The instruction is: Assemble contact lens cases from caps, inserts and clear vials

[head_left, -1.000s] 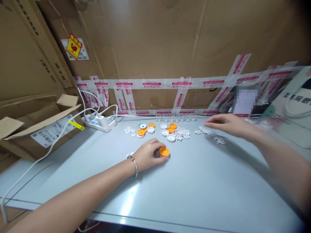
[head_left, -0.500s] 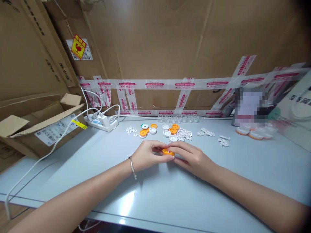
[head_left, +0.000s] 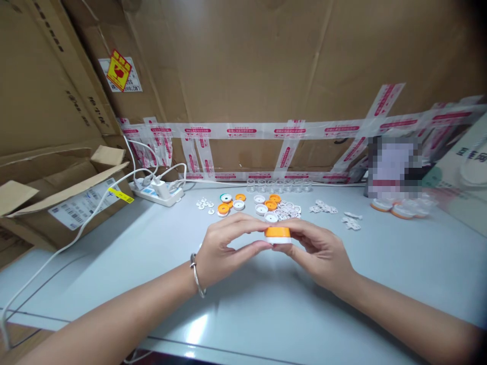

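Note:
An orange and white round piece (head_left: pixel 277 234) is held edge-on above the table, its orange part over the white one. My left hand (head_left: pixel 228 246) pinches its left side between thumb and fingers, with a bracelet at the wrist. From the right, my right hand (head_left: pixel 321 251) grips the same piece, thumb below and fingers on top. Just behind the hands lie white rings (head_left: pixel 261 209), orange rings (head_left: pixel 274 199) and a pile of white lacy parts (head_left: pixel 289 210). Small white pegs (head_left: pixel 204 204) are scattered to the left.
Clear cups (head_left: pixel 279 186) line the back of the table (head_left: pixel 243 319). A power strip (head_left: pixel 162 194) with white cables and an open carton (head_left: pixel 64 203) stand at the left. More white parts (head_left: pixel 322 207) and orange-based clear pieces (head_left: pixel 405 208) lie at the right.
Both hands have raised the orange and white piece off the table and tilted it edge-on towards me, slightly further right. My right hand has turned, its thumb now under the piece.

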`<action>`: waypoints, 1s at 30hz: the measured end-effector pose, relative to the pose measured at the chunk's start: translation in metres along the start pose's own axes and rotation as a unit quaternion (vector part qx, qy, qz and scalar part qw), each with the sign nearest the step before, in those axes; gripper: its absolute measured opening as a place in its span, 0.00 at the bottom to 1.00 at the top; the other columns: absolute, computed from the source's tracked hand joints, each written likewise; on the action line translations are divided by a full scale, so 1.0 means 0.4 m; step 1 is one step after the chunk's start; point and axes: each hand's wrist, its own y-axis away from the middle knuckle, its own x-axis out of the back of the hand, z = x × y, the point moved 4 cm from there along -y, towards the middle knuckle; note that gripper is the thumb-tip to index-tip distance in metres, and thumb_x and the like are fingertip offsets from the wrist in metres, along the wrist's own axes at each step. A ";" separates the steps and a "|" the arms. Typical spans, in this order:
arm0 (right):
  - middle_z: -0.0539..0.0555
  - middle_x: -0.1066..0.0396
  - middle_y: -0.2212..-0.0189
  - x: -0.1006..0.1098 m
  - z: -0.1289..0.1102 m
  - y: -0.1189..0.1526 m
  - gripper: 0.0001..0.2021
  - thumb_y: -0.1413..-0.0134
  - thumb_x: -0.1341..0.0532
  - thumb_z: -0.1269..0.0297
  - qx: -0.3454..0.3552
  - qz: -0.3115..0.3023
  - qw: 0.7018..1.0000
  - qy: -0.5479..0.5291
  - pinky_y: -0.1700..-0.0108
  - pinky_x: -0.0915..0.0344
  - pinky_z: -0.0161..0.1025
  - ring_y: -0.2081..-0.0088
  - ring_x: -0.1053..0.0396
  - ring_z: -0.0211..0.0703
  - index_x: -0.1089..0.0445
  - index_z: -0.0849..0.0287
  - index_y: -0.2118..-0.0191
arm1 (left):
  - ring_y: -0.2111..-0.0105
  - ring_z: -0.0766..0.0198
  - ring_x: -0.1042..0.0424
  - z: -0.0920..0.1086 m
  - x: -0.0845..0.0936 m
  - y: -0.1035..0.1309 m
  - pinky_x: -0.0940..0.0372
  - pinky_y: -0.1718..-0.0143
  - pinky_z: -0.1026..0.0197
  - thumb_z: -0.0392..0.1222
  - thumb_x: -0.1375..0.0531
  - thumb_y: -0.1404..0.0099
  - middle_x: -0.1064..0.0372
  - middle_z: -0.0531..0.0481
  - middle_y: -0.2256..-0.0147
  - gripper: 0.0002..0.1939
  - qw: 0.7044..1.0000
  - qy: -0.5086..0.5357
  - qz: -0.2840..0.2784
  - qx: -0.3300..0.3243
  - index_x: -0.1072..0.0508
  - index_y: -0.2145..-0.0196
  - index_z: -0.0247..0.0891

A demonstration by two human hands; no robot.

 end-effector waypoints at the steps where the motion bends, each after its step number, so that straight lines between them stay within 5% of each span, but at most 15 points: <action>1: 0.51 0.25 0.64 -0.002 0.000 0.003 0.13 0.52 0.38 0.70 -0.005 0.004 1.000 -0.011 0.59 0.30 0.38 0.62 0.28 0.41 0.30 0.51 0.58 | 0.64 0.66 0.29 0.001 0.000 0.000 0.32 0.61 0.63 0.32 0.38 0.45 0.27 0.47 0.64 0.14 1.000 -0.005 0.001 -0.003 0.29 0.59 0.36; 9: 0.49 0.27 0.58 -0.010 -0.005 0.019 0.20 0.50 0.41 0.76 0.036 -0.016 0.999 -0.010 0.53 0.33 0.37 0.57 0.30 0.39 0.34 0.47 0.52 | 0.67 0.66 0.29 0.028 0.002 -0.005 0.32 0.64 0.64 0.30 0.39 0.45 0.28 0.46 0.67 0.13 0.996 -0.060 -0.008 -0.061 0.30 0.60 0.34; 13: 0.48 0.28 0.56 -0.016 0.004 0.014 0.19 0.49 0.40 0.73 -0.054 -0.007 0.993 -0.109 0.51 0.34 0.38 0.54 0.31 0.38 0.34 0.46 0.52 | 0.67 0.67 0.29 0.028 0.005 -0.006 0.32 0.65 0.64 0.30 0.40 0.45 0.28 0.46 0.68 0.11 0.993 -0.091 0.007 -0.070 0.31 0.62 0.34; 19: 0.46 0.24 0.73 -0.056 0.023 0.018 0.17 0.54 0.35 0.65 -0.276 0.029 0.897 -0.343 0.57 0.31 0.39 0.69 0.26 0.36 0.36 0.51 0.56 | 0.70 0.67 0.29 0.031 0.005 0.000 0.31 0.67 0.64 0.29 0.39 0.47 0.28 0.48 0.70 0.13 0.983 -0.145 0.037 -0.104 0.31 0.62 0.35; 23: 0.47 0.24 0.71 -0.076 0.015 0.029 0.12 0.57 0.33 0.66 -0.312 0.057 0.848 -0.424 0.54 0.32 0.40 0.65 0.27 0.37 0.31 0.55 0.62 | 0.70 0.66 0.29 0.030 0.003 0.001 0.31 0.68 0.63 0.30 0.39 0.46 0.29 0.49 0.70 0.13 0.979 -0.168 0.043 -0.110 0.32 0.61 0.37; 30: 0.53 0.28 0.57 -0.088 -0.001 0.041 0.10 0.46 0.42 0.64 -0.312 0.052 0.828 -0.464 0.51 0.34 0.39 0.54 0.31 0.41 0.28 0.54 0.59 | 0.68 0.64 0.29 0.014 -0.009 0.004 0.32 0.66 0.62 0.29 0.41 0.44 0.29 0.47 0.69 0.12 0.967 -0.212 0.009 -0.145 0.32 0.60 0.35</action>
